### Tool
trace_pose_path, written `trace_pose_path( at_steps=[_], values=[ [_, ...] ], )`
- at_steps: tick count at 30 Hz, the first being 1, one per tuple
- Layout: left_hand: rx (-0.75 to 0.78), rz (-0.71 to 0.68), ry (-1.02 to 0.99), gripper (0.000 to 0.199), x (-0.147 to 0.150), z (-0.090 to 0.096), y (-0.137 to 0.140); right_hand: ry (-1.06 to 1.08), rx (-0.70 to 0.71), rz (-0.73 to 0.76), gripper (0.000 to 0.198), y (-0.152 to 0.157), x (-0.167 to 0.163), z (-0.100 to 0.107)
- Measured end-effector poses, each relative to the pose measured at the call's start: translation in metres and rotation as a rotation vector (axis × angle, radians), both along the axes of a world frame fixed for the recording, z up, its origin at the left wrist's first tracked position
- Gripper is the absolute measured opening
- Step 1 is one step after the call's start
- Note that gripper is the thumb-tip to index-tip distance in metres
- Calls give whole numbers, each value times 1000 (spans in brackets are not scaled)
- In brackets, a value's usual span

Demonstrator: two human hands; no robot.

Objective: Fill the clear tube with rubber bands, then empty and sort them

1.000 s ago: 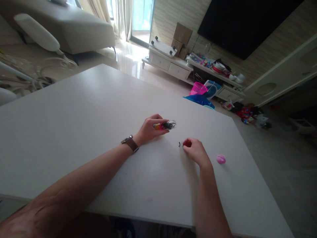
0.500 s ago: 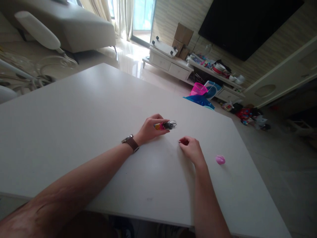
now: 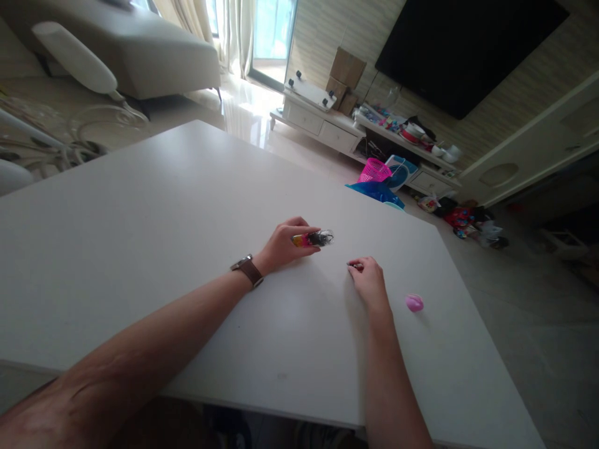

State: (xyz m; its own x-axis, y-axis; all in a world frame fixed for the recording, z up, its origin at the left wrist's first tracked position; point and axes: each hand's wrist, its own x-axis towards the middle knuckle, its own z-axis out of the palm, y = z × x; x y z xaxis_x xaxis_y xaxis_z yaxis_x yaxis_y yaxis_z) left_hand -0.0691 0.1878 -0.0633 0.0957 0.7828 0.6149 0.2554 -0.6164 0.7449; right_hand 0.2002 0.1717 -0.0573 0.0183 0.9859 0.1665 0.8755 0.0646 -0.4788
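Note:
In my left hand (image 3: 290,242), which wears a brown-strapped watch (image 3: 248,270), is a small clear container (image 3: 322,238). It lies on its side, with black contents toward its right end and yellow and pink ones nearer my palm. My fingers wrap around it just over the white table (image 3: 187,212). To its right and a little nearer, my right hand (image 3: 367,277) is closed in a pinch. Something tiny and dark shows at its fingertips, too small to name. A pink rounded object (image 3: 414,303), perhaps a lid, lies on the table right of my right hand.
Beyond the table's far edge are a pink basket (image 3: 374,169) and a blue plastic bag (image 3: 381,192). A white TV cabinet (image 3: 337,136) bearing clutter stands along the wall. A white chair (image 3: 75,57) is at the far left.
My right hand has moved slightly right, away from the container, its fingers still pinched. My left hand keeps the container in nearly the same place.

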Motion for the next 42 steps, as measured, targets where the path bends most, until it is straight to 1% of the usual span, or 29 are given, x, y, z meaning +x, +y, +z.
trace_pose_path(
  at_steps=[3,7,9,11,13,17,19,21,23,26,31,35,37,40,42],
  values=[
    [-11,10,8,37,0,0,-1,-14,-18,21,11,-1,-1,2],
    [-6,-2,48,37,1,1,-2,14,-63,25,11,-2,-3,3],
    [9,-23,70,38,1,2,-2,63,-74,25,9,-2,-6,3],
    [22,-37,84,38,1,2,-2,182,-64,41,6,-3,-11,5],
    [29,-41,95,37,1,3,-2,368,4,69,9,-5,-20,8],
    [37,-64,133,36,1,5,-3,697,286,122,18,-12,-44,18],
    [37,-82,159,35,1,6,-4,784,382,138,20,-17,-54,21],
    [34,-103,184,35,1,6,-4,818,399,173,20,-20,-61,21],
    [33,-124,207,34,1,6,-5,836,370,204,20,-21,-65,19],
    [30,-143,227,34,0,6,-5,835,328,203,20,-20,-66,14],
    [12,-155,245,32,0,9,-7,737,397,173,20,-20,-66,11],
    [7,-163,240,32,0,10,-7,685,379,149,17,-22,-67,11],
    [4,-161,234,32,0,10,-7,623,392,145,16,-23,-67,12],
    [10,-152,217,33,1,8,-6,516,430,167,14,-26,-66,14],
    [14,-146,207,33,0,7,-6,477,418,213,14,-28,-67,15]
  ],
)
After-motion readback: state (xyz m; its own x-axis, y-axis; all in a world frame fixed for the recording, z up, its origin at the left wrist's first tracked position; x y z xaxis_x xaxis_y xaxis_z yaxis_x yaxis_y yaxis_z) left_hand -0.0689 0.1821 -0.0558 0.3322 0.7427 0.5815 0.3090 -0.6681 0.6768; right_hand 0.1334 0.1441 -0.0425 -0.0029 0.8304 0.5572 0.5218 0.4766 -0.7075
